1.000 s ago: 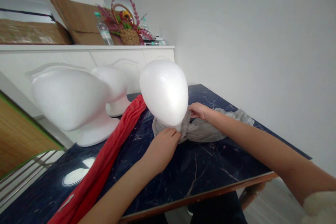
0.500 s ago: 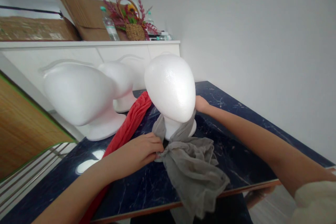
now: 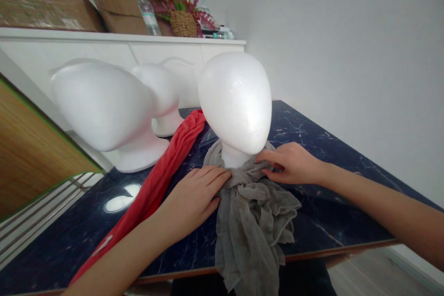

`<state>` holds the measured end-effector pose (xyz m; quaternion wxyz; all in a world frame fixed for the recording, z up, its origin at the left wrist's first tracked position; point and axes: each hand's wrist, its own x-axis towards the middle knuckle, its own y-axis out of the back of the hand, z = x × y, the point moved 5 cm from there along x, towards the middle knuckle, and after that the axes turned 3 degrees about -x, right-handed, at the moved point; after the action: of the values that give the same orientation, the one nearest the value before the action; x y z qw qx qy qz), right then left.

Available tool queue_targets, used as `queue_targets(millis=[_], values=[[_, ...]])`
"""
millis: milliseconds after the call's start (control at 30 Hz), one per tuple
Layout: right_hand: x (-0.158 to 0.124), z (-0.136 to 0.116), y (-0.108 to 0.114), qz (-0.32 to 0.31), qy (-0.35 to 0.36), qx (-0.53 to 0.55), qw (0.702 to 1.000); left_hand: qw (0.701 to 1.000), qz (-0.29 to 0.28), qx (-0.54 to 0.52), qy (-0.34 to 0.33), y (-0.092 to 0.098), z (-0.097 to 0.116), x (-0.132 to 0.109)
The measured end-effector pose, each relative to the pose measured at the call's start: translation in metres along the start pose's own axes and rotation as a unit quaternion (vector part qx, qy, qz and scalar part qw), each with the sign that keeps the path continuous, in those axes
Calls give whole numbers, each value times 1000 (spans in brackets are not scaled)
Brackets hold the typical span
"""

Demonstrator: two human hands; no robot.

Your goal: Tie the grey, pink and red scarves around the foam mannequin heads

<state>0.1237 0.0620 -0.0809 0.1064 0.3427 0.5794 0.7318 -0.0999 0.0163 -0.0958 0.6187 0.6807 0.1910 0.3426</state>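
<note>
A white foam mannequin head (image 3: 236, 101) stands upright on the dark marble table (image 3: 329, 212). A grey scarf (image 3: 249, 212) is wrapped round its neck, with its ends hanging in front over the table's near edge. My left hand (image 3: 194, 196) lies flat with fingers stretched out on the scarf at the neck's left side. On the right side, the fingers of my right hand (image 3: 293, 164) are extended and press on the scarf. A red scarf (image 3: 163, 171) lies in a long strip just left of my left hand.
Two more white foam heads (image 3: 104, 106) stand at the table's back left. Behind them is a white sideboard (image 3: 104, 51) carrying cardboard, a water bottle (image 3: 147, 9) and a flower basket (image 3: 182, 18). A plain white wall rises to the right.
The grey scarf's ends now hang gathered in front of the neck. My right hand came round from behind the head to the front; my left hand opened flat on the cloth.
</note>
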Motion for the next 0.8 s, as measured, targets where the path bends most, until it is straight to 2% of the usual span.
queue_targets(millis=[100,233,367,600,800], values=[[7,-19,-12,-70,53,-50,995,1000,-11,5,-9,-9,1,8],[10,-22,-20,-111,69,-61,990,999,-25,10,-23,-15,1,13],[2,-5,-14,-128,27,-51,990,998,-50,10,-49,-12,-6,12],[-8,30,3,-119,-44,-4,992,989,-112,-16,-94,3,-26,14],[-22,63,4,-149,-98,38,983,980,-171,-41,-94,12,-52,16]])
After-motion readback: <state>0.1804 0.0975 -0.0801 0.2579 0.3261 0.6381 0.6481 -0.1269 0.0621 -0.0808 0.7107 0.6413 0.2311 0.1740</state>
